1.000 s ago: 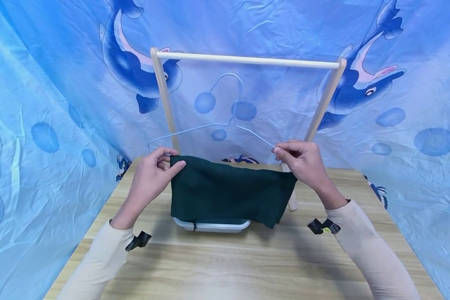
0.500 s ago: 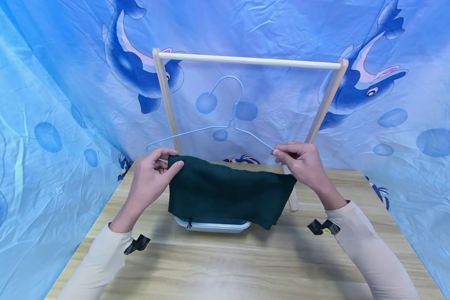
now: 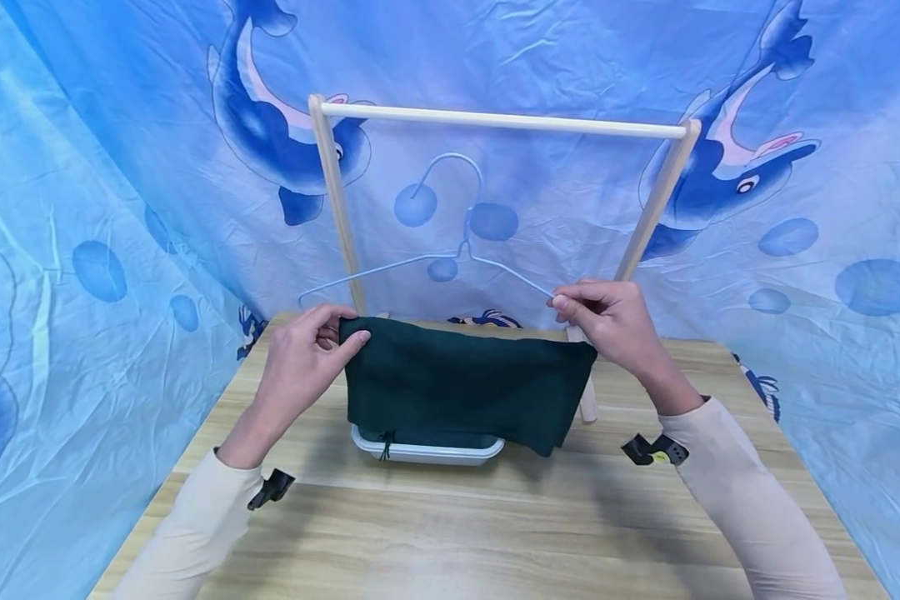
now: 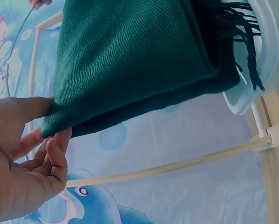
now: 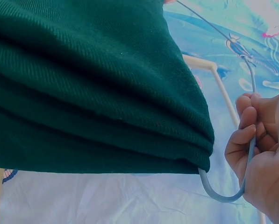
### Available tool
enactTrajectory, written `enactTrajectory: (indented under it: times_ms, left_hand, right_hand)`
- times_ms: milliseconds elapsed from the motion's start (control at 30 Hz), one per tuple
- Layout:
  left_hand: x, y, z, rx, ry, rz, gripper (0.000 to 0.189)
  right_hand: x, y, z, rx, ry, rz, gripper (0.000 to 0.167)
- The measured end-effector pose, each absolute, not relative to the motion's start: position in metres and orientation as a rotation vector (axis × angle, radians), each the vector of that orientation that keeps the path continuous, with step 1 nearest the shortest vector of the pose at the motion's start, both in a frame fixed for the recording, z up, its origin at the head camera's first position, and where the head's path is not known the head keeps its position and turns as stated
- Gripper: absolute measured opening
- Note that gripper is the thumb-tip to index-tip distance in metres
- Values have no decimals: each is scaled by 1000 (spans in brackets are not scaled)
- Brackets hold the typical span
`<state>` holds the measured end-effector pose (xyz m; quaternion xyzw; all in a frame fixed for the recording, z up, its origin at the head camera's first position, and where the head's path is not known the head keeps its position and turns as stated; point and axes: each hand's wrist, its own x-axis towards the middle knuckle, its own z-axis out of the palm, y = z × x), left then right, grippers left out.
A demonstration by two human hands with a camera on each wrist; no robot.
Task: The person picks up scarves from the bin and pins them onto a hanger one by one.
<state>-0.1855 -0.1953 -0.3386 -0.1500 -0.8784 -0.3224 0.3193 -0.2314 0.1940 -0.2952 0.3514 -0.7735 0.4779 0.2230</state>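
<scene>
A dark green fringed scarf (image 3: 465, 379), folded in layers, hangs over the lower bar of a light blue wire hanger (image 3: 506, 268). My left hand (image 3: 303, 354) pinches the scarf's upper left corner between thumb and fingers, as the left wrist view also shows. At the other end, my right hand (image 3: 603, 321) grips the hanger's right shoulder near its bend. In the right wrist view the hanger's curved end (image 5: 223, 198) comes out from under the scarf, below the fingers. The hanger's hook points up; most of its lower bar is hidden by cloth.
Behind the hanger stands a wooden rack with a white rail (image 3: 502, 121). Under the scarf a white plastic tub (image 3: 427, 454) rests on the wooden table (image 3: 435, 533). Blue dolphin-print curtains (image 3: 570, 50) close in the back and sides.
Both hands keep their hold on the scarf and hanger. Hanger and scarf have shifted only slightly, and the scarf's left corner sits a little lower.
</scene>
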Motion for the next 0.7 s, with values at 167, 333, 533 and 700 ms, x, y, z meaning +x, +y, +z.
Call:
enactTrajectory:
  times_ms: [167, 333, 533, 700]
  left_hand:
    - [-185, -198, -340, -429, -2308, -789, 26]
    - [-186, -200, -342, -461, -2320, -708, 25]
    - [-185, -203, -341, -496, -2323, -645, 25]
    - [-183, -209, -334, -497, -2271, -638, 21]
  right_hand:
    - [-231, 194, -293, 977, -2129, 1292, 14]
    - [-233, 194, -294, 978, -2146, 1276, 13]
    - [-234, 194, -294, 962, -2152, 1275, 13]
    - [-234, 195, -295, 944, -2160, 1282, 14]
